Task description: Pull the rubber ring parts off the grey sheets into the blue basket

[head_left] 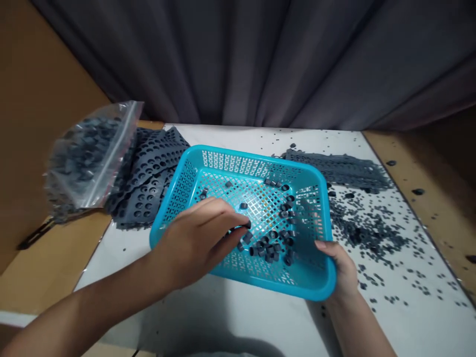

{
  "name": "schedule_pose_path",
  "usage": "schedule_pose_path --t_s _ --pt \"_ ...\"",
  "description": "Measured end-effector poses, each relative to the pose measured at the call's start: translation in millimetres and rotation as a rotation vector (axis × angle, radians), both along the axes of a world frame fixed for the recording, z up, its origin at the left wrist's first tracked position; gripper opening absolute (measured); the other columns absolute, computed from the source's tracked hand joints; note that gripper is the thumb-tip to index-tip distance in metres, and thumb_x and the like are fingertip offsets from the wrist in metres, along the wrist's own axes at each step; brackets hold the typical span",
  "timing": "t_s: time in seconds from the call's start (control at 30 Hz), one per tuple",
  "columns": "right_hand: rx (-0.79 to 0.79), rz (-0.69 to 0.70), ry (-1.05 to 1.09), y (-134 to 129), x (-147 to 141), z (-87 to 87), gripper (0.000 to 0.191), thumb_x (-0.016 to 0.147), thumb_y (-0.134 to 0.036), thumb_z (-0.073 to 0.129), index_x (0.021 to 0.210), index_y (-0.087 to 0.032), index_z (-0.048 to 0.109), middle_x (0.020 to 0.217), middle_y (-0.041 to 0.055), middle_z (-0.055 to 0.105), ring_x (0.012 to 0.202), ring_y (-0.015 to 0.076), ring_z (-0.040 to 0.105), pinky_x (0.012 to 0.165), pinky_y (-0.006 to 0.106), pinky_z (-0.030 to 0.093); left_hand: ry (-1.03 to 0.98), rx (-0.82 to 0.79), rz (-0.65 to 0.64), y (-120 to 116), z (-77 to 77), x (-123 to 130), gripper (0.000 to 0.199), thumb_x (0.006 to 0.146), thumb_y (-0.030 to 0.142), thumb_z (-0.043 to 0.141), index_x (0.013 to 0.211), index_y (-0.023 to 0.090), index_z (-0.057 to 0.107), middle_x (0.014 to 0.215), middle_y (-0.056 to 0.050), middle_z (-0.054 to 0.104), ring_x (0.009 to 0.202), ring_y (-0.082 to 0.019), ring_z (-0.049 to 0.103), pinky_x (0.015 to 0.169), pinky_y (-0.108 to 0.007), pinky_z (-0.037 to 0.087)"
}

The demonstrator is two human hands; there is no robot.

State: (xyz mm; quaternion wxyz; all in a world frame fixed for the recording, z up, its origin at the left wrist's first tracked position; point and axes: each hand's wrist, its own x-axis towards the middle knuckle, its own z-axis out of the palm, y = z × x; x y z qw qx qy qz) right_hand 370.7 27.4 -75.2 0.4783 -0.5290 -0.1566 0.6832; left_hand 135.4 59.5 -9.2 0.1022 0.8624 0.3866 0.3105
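Note:
My right hand (342, 270) grips the right end of a turquoise plastic basket (241, 283), its thumb over the rim and its other fingers hidden below. The basket is held slightly tilted over the white table. Inside it, several small dark grey rubber caps (269, 248) are gathered toward the right, with a few scattered farther left. My left hand (204, 233) reaches in over the near left rim. Its thumb and fingers are pinched round a small dark cap (246, 224) at the fingertips, above the basket floor.
A zip bag (89, 158) full of dark pieces lies at the left, beside perforated grey rubber sheets (148, 183). Another stack of sheets (338, 169) is at the back right. Tiny dark scraps (372, 233) litter the white table (439, 327). A grey curtain (245, 59) hangs behind.

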Motion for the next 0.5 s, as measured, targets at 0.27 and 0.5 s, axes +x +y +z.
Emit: schedule_pose_path --t_s 0.27,0.5 --pt "-0.073 -0.078 0.108 -5 5 13.9 0.046 0.06 -0.03 0.058 0.105 -0.022 0.067 0.084 0.005 0.073 0.092 0.0316 0.066 0.089 0.047 0.048 0.031 0.014 -0.116 12 3.9 13 0.012 0.082 0.016 0.058 0.094 0.02 0.057 0.083 0.0 0.064 0.075 -0.012 0.058 0.069 -0.025 0.046" --pt "-0.022 -0.115 0.156 -5 2 17.4 0.054 0.058 -0.026 0.06 0.112 -0.022 0.064 0.089 0.005 0.073 0.097 0.0316 0.064 0.091 0.046 0.047 0.025 0.046 -0.117 14 3.8 18 0.014 0.08 0.016 0.061 0.093 0.02 0.058 0.08 0.001 0.064 0.074 -0.013 0.057 0.069 -0.028 0.045"
